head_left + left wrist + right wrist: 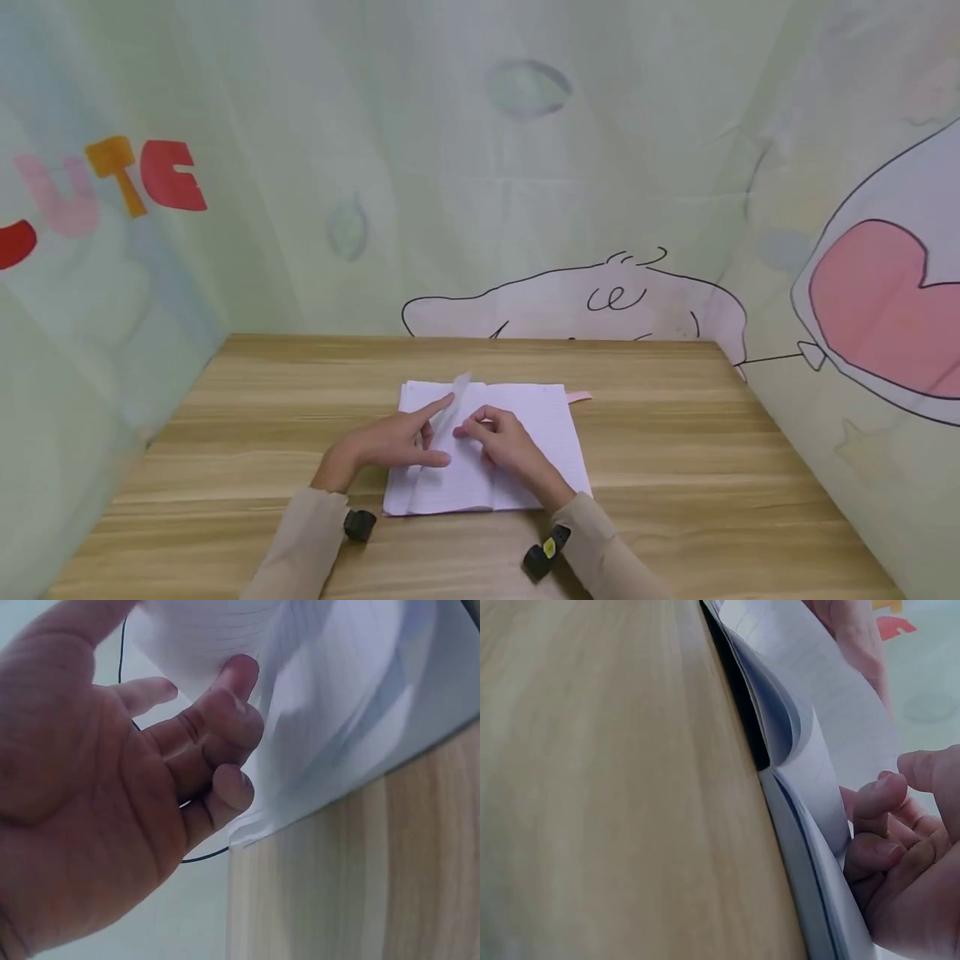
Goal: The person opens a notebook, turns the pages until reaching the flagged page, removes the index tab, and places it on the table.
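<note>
An open notebook (528, 442) with lined white pages lies on the wooden table. One page (456, 398) stands raised near the middle of the spread, leaning left. My left hand (393, 440) is at the left half, its index finger stretched against the raised page and its thumb apart from the other fingers. In the left wrist view, the fingers of the left hand (112, 765) are loosely bent beside the paper. My right hand (506, 442) rests over the spread. In the right wrist view, thumb and index finger of the right hand (915, 855) pinch the page's edge.
A pink ribbon or tab (579, 397) sticks out from the notebook's upper right. The wooden table (675, 467) extends around the notebook. Printed curtains (300, 167) enclose the table's back and sides. Black devices (360, 526) are strapped at both wrists.
</note>
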### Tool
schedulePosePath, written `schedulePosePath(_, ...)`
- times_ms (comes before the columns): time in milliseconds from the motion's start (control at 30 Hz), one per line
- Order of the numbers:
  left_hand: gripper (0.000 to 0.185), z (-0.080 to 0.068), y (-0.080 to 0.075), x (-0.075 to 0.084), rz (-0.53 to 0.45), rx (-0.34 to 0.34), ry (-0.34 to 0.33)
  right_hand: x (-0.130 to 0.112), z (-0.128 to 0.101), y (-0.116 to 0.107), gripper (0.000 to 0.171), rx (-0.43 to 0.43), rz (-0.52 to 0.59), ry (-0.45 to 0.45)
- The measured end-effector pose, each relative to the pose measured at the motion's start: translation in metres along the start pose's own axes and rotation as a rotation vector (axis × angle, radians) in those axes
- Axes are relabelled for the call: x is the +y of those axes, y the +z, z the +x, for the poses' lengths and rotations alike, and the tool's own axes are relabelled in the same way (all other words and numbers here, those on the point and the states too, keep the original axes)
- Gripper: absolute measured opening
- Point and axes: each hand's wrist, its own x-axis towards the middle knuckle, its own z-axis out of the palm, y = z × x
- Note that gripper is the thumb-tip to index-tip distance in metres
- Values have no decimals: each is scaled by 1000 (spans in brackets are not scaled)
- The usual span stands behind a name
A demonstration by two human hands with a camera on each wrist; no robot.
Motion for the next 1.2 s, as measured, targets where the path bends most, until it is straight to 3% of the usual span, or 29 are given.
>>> schedulePosePath(167,80,1,-2,-4,44,48,-2,-2,0,-5,24,-21,-45,-7)
schedulePosePath(533,57,-2,-8,-10,93,150,-164,-1,3,-25,13,49,-311,-109)
schedulePosePath(867,70,-1,-9,-15,156,169,-145,-2,4,-56,14,126,-324,-104)
schedulePosePath(1133,94,-1,-8,-15,78,180,-183,-3,2,-83,15,248,-305,-67)
schedulePosePath(1200,97,-1,-9,-15,76,184,-162,-3,2,-89,16,275,-319,-69)
